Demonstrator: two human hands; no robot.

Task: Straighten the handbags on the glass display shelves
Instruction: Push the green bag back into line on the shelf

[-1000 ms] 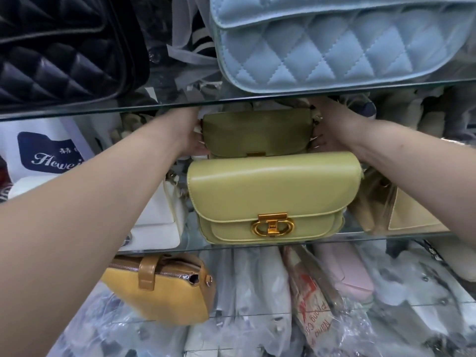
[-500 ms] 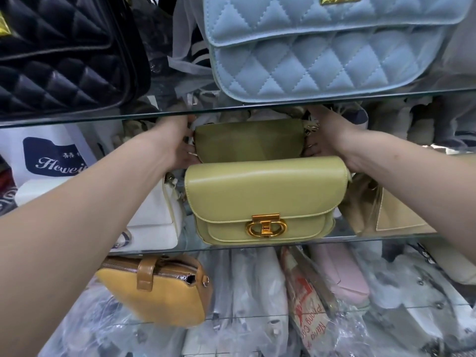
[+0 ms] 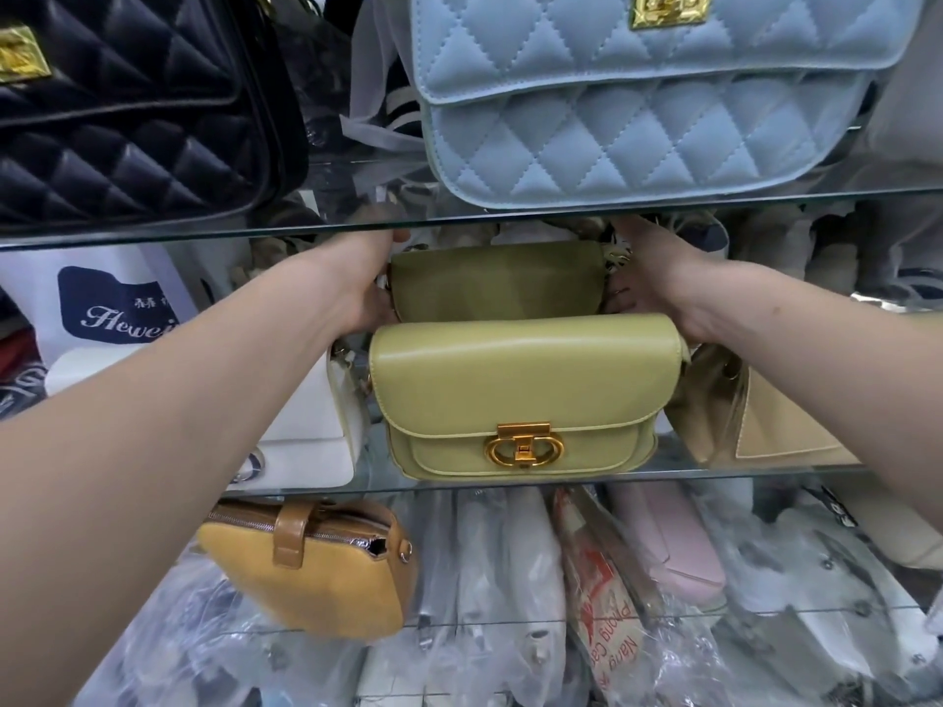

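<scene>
Head view: left hand (image 3: 357, 283), right hand (image 3: 658, 278) hold olive handbag (image 3: 495, 283) near "Hewei" bag (image 3: 117, 308).

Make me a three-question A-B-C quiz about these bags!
1. Where is the olive handbag?
A. Behind the yellow-green handbag
B. On the top shelf
C. On the floor

2. What colour is the quilted handbag at top right?
A. Red
B. Light blue
C. Orange

3. What are the left hand and right hand doing?
A. Hanging empty
B. Holding the olive handbag's ends
C. Opening a clasp

Answers: 1 A, it shows above the yellow-green handbag. 2 B, its quilting is pale blue. 3 B, each hand grips one end.
</scene>
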